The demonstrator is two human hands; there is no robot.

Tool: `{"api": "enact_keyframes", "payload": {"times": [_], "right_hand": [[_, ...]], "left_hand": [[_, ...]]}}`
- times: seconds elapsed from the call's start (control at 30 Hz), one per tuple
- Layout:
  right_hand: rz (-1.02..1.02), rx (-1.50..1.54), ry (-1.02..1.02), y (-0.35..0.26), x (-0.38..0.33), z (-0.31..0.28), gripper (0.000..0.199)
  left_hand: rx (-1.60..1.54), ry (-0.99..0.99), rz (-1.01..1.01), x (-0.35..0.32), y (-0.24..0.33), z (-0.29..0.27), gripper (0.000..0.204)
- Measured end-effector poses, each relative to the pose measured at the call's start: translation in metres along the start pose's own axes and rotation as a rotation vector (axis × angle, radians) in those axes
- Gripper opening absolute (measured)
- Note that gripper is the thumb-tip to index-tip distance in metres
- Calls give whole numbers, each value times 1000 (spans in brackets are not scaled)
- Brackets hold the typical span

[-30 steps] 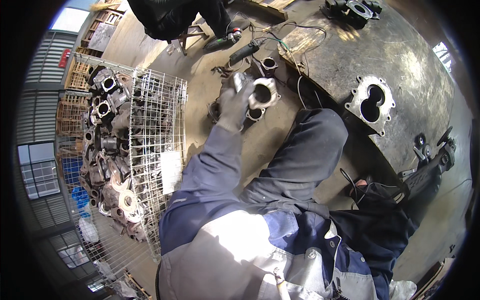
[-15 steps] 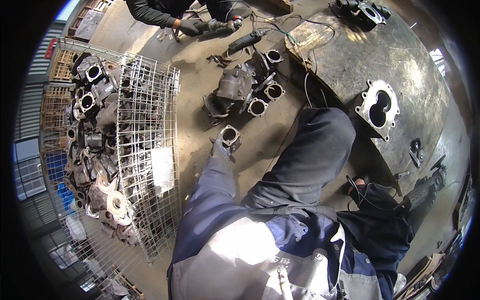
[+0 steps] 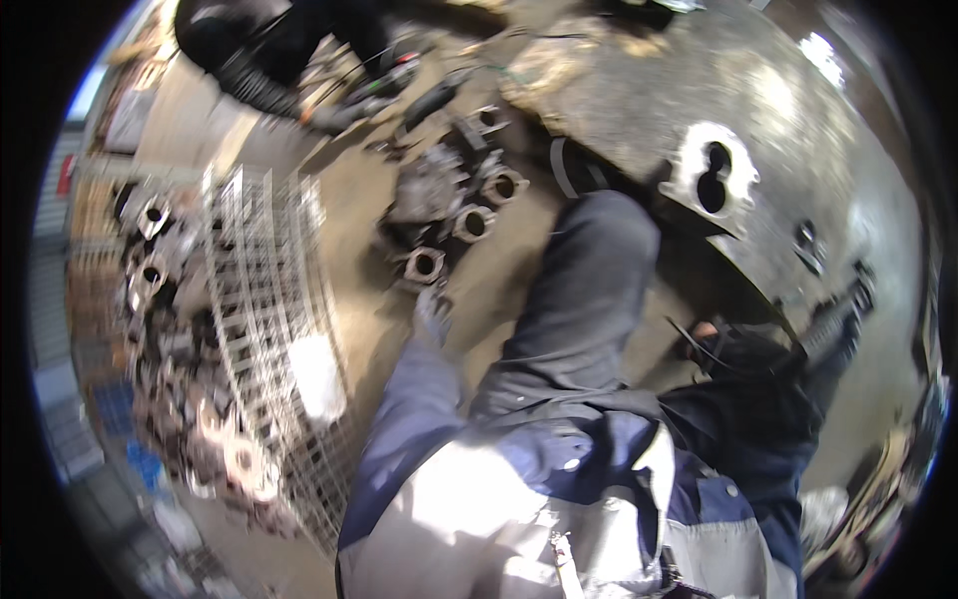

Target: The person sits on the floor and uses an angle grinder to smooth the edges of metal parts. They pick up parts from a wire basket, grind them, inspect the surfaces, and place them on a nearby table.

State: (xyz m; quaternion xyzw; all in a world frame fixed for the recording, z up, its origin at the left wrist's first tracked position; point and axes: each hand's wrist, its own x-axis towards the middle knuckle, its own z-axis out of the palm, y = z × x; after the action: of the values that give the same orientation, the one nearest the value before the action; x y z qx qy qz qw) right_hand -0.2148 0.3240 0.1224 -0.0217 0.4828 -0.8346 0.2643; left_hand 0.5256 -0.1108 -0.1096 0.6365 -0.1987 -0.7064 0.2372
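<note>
My left hand (image 3: 433, 313), in a grey glove, reaches low toward the floor with its fingers apart. Just beyond the fingertips is a small metal casting (image 3: 425, 266) with a square flange and a round bore; motion blur hides whether they still touch. The casting stands at the near end of a cluster of similar flanged castings (image 3: 475, 223) beside a larger dark housing (image 3: 427, 190). My right hand does not show; only part of the right sleeve is visible.
Left stands a wire cage (image 3: 269, 290) heaped with castings. On the metal plate at right lies a flat flanged part (image 3: 711, 180). A power tool (image 3: 838, 319) is farther right. Ahead, a co-worker's gloved hands (image 3: 334, 118) hold a tool. My bent knee (image 3: 609, 240) rises mid-view.
The casting my left hand held apart on the floor is now against the cluster. That hand has drawn back from it and its fingers look loosened. The view has swung and blurred.
</note>
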Motion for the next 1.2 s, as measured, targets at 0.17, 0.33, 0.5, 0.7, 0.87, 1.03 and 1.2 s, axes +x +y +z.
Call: {"api": "enact_keyframes", "payload": {"times": [0.17, 0.33, 0.5, 0.7, 0.87, 1.03, 1.2], "right_hand": [[58, 85, -98, 13, -3, 56, 54], [56, 235, -105, 19, -13, 83, 62], [-4, 98, -75, 17, -16, 82, 60], [-94, 27, -182, 12, -20, 103, 54], [93, -45, -13, 25, -18, 136, 58], [98, 42, -177, 50, -18, 151, 52], [186, -19, -291, 78, 4, 134, 43]], "left_hand": [[-5, 162, -98, -50, -24, 51, 36], [141, 130, -66, -78, -29, 77, 34], [265, 132, 250, -104, 28, 119, 33], [410, -129, 1118, -223, 143, 246, 31], [415, -745, 1050, -320, 126, 379, 29], [775, -988, 614, -348, 49, 486, 91], [1115, -713, 841, -342, -16, 528, 101]]}}
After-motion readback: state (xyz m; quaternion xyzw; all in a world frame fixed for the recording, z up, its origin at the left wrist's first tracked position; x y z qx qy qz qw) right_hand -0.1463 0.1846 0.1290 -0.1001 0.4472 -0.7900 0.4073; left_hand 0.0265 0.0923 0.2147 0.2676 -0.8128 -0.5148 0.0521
